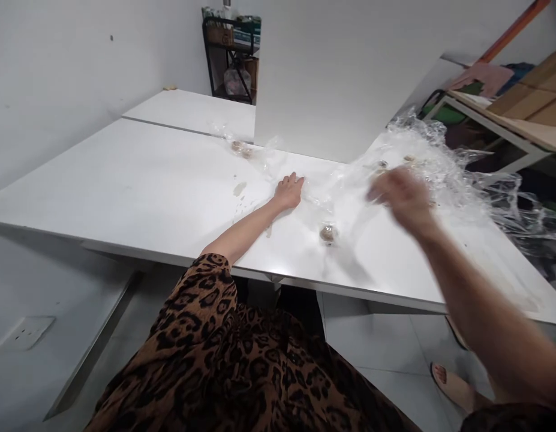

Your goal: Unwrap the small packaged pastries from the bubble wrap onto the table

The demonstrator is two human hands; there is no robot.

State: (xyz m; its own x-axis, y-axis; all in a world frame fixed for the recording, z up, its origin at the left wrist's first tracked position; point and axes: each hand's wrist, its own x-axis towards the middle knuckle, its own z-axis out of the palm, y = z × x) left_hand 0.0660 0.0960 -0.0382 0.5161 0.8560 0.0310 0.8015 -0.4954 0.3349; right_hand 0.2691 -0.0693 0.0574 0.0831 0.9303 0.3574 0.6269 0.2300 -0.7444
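Observation:
My left hand (289,191) lies on the white tabletop with its fingers spread, touching thin clear plastic film (320,195). To its right my right hand (401,195) is in the air, smeared by motion, so its fingers and anything in them cannot be made out. A small brownish lump wrapped in film (328,234) sits between the hands, closer to the front edge. Behind my left hand lie more brown pieces in film (242,149). A large crumpled heap of clear plastic film (448,156) spreads beyond my right hand, with small brown bits near it.
The white table (125,186) has wet-looking spots (239,189) left of centre. A tall white panel (336,78) stands at its back edge. A black shelf rack (230,60) is behind. At right stands another table with a cardboard box (538,90). A sandalled foot (453,384) is below.

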